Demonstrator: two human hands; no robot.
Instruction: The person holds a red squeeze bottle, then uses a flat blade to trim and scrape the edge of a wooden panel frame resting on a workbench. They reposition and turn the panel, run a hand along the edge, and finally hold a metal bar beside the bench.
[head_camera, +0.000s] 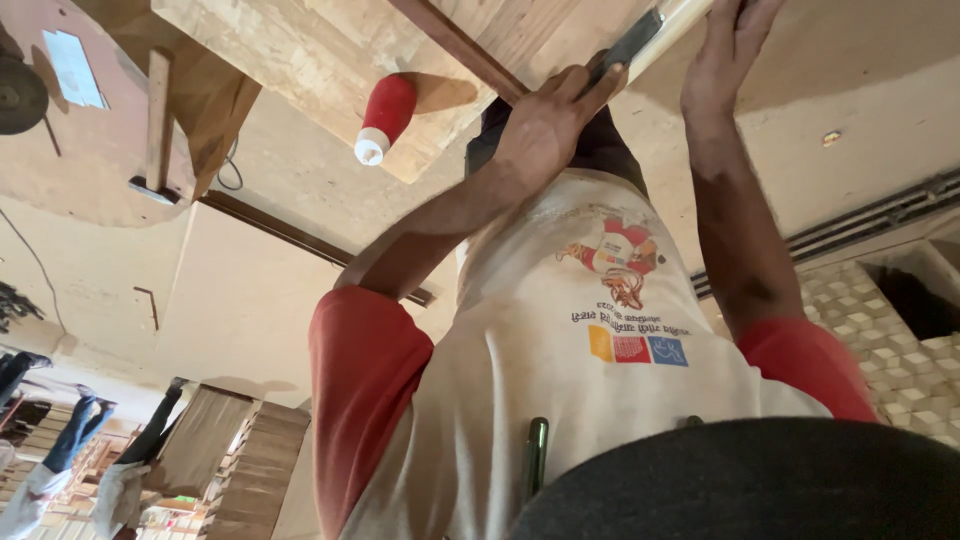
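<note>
My left hand (548, 120) is closed around a long tool (640, 38) with a dark metal part and a pale handle, at the top of the view. My right hand (725, 50) lies on the pale handle just beyond it, with the fingertips cut off by the frame edge. The tool rests against a light wooden board (300, 50) that has a dark strip (455, 45) along its edge. My white shirt with red sleeves fills the lower middle of the view.
A red bottle with a white cap (385, 115) lies on the board beside my left hand. A hammer (157, 125) rests on a round wooden piece at the upper left. Stacked timber (250, 465) and other people stand at the lower left. A pen (537, 455) is clipped to my shirt.
</note>
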